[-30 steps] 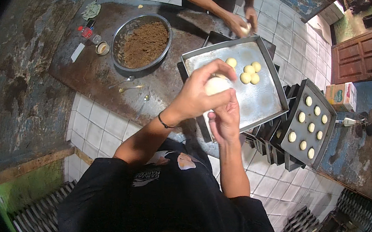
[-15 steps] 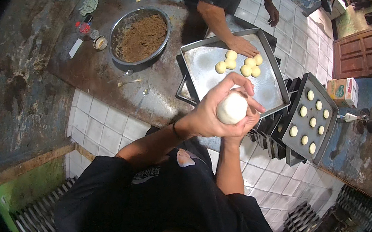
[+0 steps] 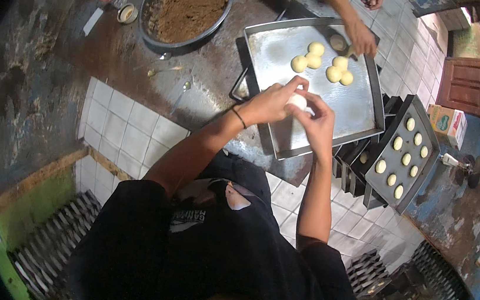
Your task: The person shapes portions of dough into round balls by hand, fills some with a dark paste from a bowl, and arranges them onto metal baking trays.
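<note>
While the left hand [image 3: 272, 101] and right hand [image 3: 319, 124] pinch it from either side, a white dough ball [image 3: 297, 101] sits between them over the large tray's [image 3: 277, 43] near part.
Uneven pressure could tear or thin its surface, and a loosened pinch could drop it. It looks pale, smooth and rounded, though largely hidden; beyond lie two clusters of yellower balls [image 3: 334, 73] and, leftward, a metal bowl [image 3: 230, 8] of brown crumbly stuff.

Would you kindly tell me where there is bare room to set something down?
The large tray has bare metal left of the dough balls and toward its near-right corner; the table is bare between the metal bowl and tray. It is crowded around the dough balls, left hand, right hand and the co-worker's hand.
</note>
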{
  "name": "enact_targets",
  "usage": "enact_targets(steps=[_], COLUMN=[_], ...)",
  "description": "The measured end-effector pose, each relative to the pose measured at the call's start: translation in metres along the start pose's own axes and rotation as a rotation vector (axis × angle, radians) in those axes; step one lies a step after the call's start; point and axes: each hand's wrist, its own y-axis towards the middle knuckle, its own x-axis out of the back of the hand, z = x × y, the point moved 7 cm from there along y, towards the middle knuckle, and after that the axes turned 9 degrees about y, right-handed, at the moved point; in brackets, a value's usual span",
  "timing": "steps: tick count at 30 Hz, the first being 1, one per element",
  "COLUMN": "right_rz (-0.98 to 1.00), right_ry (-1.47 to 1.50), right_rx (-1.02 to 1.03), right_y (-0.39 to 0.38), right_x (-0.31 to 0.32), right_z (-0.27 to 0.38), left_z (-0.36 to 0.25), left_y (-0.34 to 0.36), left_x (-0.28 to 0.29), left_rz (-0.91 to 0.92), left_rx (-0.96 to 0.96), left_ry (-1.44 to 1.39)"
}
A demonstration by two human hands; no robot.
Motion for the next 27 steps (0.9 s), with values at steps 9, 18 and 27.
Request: enact_targets(steps=[9, 18, 27], right_rz=[0.199, 0.255, 0.344], right_ry=[-1.040, 0.291, -1.124], right_rx=[0.284, -0.223, 0.515], right_y=[0.075, 0.101, 0.078], right_x=[-0.032, -0.022, -0.060], right_z=[-0.119, -0.140, -0.138], left_z=[0.076, 0.127, 0.113], left_y=[-0.083, -0.215, -0.198], left_x=[0.084, 0.103, 0.092], left_rz=[-0.171, -0.382, -0.417], left_rx=[0.269, 0.646, 0.582], left_ry=[0.123, -0.059, -0.055])
